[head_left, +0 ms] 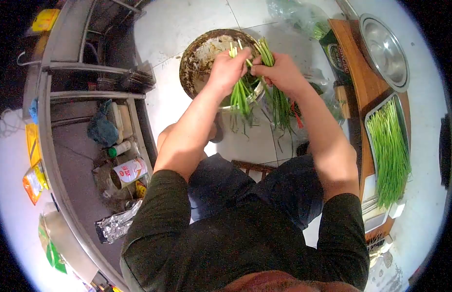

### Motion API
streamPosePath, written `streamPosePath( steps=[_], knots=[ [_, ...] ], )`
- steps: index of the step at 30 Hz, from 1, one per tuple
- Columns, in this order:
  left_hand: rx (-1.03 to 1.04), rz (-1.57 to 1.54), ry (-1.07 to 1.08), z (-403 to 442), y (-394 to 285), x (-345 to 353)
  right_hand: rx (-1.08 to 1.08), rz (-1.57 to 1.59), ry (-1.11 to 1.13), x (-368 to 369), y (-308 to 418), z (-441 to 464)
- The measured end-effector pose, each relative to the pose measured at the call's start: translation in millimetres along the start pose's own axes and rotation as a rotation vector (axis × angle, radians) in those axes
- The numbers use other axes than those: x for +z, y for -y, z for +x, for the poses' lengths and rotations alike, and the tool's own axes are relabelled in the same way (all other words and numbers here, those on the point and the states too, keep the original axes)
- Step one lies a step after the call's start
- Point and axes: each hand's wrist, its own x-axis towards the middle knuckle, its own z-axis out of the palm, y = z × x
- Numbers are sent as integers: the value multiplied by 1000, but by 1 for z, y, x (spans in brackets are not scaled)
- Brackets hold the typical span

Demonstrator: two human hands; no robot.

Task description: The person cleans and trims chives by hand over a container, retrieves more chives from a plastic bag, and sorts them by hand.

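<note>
One stained round pan (201, 58) sits on the floor (162, 29); over its right side, the left hand (230, 69) clamps one green bunch (240, 96). The right hand (280, 73) clamps a second bunch (280, 108). Rightward, one metal basin (385, 51) and one stalk-filled tray (368, 130) rest on the bench (350, 41).

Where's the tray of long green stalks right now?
In the head view, the tray of green stalks is on the right, on the wooden surface, just below the round metal bowl in the picture.
</note>
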Motion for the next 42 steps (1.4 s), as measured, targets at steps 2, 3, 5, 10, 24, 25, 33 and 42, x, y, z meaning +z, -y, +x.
streamPosePath(
  steps=[2,3,5,10,24,25,33,42],
  knots=[
    [5,-107,-73,2,-2,1,-8,61,-2,1,-2,2],
    [35,-78,-55,2,-1,1,-15,81,-5,0,-6,4],
    [97,-20,-20,3,1,0,-25,86,13,-1,-11,7],
    [136,35,88,-7,-8,10,-21,103,114,4,-8,6],
    [41,-24,19,1,-2,-4,116,347,212,6,1,1],
    [41,-26,24,2,-2,-4,121,342,216,6,2,0],
    [74,-70,37,2,-7,-9,51,367,22,5,-7,8],
    [27,-262,-9,5,-15,-19,-93,-210,-259,-5,-13,12]
  ],
)
